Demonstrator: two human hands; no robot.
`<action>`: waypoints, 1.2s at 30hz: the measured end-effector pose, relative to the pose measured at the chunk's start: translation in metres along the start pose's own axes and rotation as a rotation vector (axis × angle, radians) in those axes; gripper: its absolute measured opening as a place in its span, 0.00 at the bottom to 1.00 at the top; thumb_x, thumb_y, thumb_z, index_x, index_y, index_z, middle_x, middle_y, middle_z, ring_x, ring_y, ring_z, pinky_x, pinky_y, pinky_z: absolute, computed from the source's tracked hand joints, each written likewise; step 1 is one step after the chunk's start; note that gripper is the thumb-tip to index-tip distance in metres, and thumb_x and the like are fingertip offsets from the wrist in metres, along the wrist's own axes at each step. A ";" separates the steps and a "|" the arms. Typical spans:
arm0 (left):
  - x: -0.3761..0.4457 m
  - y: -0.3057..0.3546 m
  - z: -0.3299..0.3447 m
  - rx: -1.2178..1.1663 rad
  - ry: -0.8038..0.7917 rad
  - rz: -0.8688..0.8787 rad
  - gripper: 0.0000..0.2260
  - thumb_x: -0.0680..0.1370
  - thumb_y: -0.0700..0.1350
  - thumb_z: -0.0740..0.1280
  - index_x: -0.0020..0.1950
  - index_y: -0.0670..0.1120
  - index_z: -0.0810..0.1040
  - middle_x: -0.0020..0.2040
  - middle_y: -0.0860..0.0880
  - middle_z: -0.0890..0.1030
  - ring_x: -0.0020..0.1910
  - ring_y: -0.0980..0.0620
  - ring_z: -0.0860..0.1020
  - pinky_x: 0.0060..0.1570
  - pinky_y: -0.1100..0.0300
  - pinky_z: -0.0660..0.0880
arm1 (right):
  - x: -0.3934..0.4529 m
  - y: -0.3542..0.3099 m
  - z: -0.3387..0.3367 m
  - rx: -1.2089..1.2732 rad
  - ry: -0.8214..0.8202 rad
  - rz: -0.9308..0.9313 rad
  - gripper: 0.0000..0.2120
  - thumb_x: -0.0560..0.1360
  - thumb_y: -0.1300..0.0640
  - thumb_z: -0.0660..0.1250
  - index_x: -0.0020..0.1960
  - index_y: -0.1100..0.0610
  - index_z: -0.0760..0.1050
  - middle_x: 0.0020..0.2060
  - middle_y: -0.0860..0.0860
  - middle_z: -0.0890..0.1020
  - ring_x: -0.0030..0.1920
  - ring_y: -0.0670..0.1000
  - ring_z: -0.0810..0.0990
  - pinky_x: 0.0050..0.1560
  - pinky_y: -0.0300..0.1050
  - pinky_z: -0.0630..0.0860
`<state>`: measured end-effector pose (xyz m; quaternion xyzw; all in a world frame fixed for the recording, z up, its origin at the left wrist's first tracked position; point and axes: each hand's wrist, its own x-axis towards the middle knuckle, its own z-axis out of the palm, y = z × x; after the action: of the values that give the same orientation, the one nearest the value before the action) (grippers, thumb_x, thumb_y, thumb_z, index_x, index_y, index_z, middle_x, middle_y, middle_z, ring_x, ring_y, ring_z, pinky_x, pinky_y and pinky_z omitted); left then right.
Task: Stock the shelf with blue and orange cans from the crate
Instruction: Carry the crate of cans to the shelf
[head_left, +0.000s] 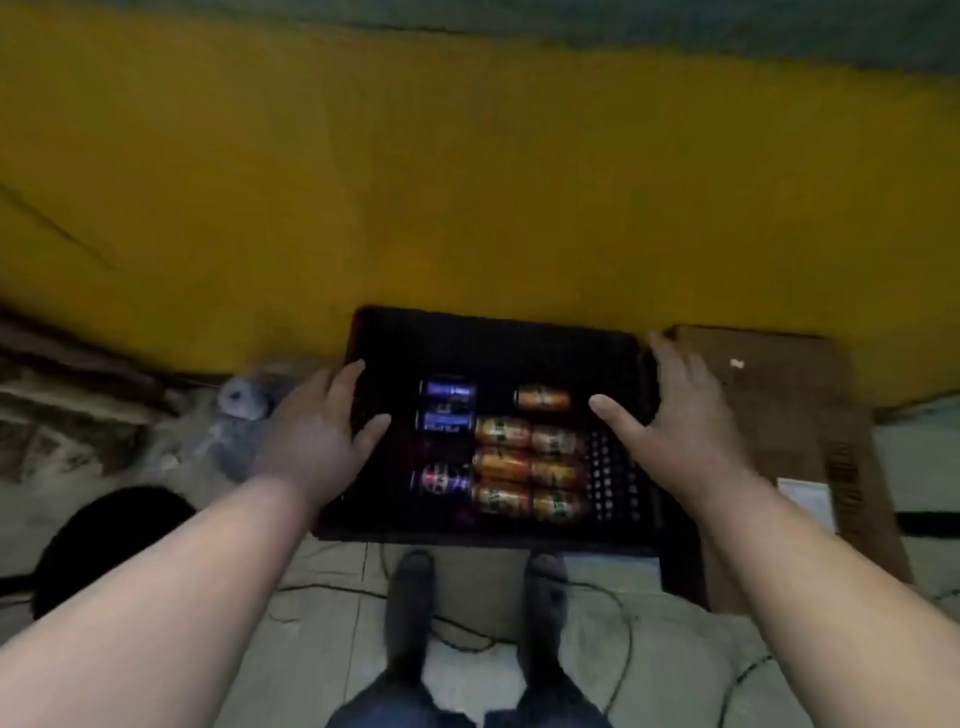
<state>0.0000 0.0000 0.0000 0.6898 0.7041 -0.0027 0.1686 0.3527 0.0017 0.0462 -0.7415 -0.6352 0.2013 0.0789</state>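
A black plastic crate (493, 335) stands on the floor against a yellow wall. Inside lie three blue cans (448, 410) in a left column and several orange cans (524, 462) to their right, all on their sides. My left hand (322, 426) hovers over the crate's left rim with fingers spread and thumb out, holding nothing. My right hand (660, 415) is over the right rim, fingers straight, thumb pointing toward the orange cans. Whether either hand touches the crate is unclear in the blur. No shelf is in view.
A brown cardboard box (779, 410) sits right of the crate. Grey cloth or bags (244, 410) lie to the left, with a black round object (104, 540) nearer. Cables (597, 597) run across the tiled floor around my two feet (410, 587).
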 end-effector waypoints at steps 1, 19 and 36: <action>0.008 -0.008 0.010 -0.016 -0.003 -0.008 0.32 0.78 0.65 0.59 0.77 0.49 0.63 0.68 0.41 0.73 0.65 0.38 0.72 0.59 0.44 0.73 | 0.004 0.006 0.014 0.028 0.007 -0.007 0.47 0.70 0.27 0.60 0.80 0.53 0.53 0.77 0.54 0.61 0.76 0.56 0.58 0.73 0.55 0.63; 0.066 -0.086 0.157 -0.232 -0.012 -0.321 0.40 0.77 0.54 0.69 0.80 0.61 0.46 0.65 0.36 0.76 0.59 0.32 0.77 0.53 0.36 0.76 | 0.056 0.101 0.160 -0.110 -0.062 0.115 0.43 0.74 0.32 0.61 0.80 0.52 0.49 0.77 0.57 0.58 0.75 0.59 0.56 0.72 0.58 0.64; 0.078 -0.084 0.144 -0.467 -0.035 -0.317 0.52 0.68 0.50 0.80 0.79 0.65 0.46 0.67 0.47 0.78 0.62 0.48 0.78 0.62 0.53 0.71 | 0.071 0.122 0.171 0.207 -0.170 0.288 0.60 0.65 0.44 0.79 0.79 0.40 0.37 0.70 0.54 0.73 0.64 0.58 0.77 0.62 0.55 0.76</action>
<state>-0.0469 0.0373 -0.1739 0.5132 0.7818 0.1217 0.3326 0.4035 0.0253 -0.1685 -0.7928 -0.5030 0.3368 0.0712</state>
